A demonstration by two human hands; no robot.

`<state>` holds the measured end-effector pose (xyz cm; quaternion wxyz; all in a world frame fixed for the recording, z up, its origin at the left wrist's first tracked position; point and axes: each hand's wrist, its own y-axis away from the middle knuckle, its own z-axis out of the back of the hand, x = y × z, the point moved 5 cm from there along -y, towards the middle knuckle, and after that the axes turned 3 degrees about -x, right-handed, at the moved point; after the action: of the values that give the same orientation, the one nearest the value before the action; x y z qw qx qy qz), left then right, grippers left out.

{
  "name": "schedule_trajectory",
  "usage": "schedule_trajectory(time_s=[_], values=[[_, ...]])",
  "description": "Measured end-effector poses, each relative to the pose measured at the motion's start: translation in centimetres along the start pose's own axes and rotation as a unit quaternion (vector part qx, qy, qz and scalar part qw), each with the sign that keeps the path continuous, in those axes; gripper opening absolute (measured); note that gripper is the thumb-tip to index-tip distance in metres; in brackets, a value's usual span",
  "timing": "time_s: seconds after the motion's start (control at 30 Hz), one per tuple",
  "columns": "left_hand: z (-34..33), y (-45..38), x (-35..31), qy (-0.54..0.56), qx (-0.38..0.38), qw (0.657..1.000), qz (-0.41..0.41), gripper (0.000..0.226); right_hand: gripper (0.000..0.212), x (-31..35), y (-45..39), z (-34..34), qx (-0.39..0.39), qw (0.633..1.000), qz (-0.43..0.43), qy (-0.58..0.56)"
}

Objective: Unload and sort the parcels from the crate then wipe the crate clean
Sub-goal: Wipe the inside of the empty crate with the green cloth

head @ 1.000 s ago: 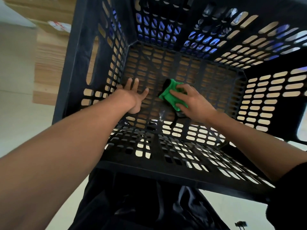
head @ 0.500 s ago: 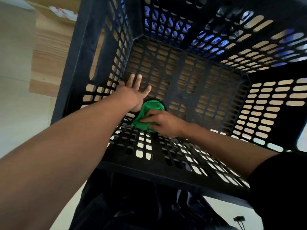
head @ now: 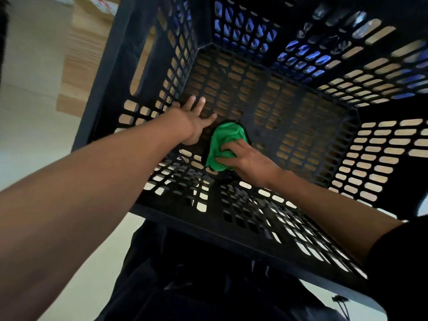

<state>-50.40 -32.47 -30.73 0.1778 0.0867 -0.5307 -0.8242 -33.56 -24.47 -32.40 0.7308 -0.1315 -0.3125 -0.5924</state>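
Observation:
I look down into a deep black slotted crate with no parcels inside. My left hand lies flat with straight, spread fingers on the crate floor near the left wall. Just right of it, my right hand holds a bunched green cloth and presses it on the floor beside the near wall. The cloth nearly touches my left thumb.
The crate stands on a light wooden surface that shows through the slots. A cardboard box with a label sits at the top left. Pale floor lies to the left. Dark clothing fills the bottom.
My right hand swept the green cloth from the middle of the floor to the near left, then slid it slightly back to the right. My left hand stayed planted.

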Motion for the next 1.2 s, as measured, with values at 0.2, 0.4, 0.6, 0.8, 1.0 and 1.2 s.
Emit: schedule_trajectory(time_s=[0.2,0.4,0.6,0.8,1.0,1.2], values=[[-0.1,0.0,0.2,0.006,-0.007,1.000,-0.007,0.096,0.053,-4.7,1.2,5.1,-0.116,0.986,-0.116,-0.017],[0.0,0.1,0.2,0.004,0.000,1.000,-0.009,0.096,0.061,-6.8,0.0,5.6,-0.136,0.956,-0.258,0.040],[-0.3,-0.2,0.3,0.004,-0.009,1.000,-0.005,0.094,0.045,-2.7,-0.3,2.3,-0.128,0.979,-0.159,0.021],[-0.8,-0.4,0.4,0.006,0.003,1.000,-0.001,0.102,0.043,1.2,-0.8,-1.1,-0.013,0.997,-0.031,-0.067],[-0.8,-0.4,0.4,0.020,0.004,1.000,-0.004,0.097,0.048,-4.7,-1.3,5.8,-0.229,0.951,-0.201,-0.049],[-0.6,-0.2,0.2,0.029,0.018,0.999,-0.001,0.106,0.051,-10.3,-4.9,9.5,-0.251,0.914,-0.318,0.031]])
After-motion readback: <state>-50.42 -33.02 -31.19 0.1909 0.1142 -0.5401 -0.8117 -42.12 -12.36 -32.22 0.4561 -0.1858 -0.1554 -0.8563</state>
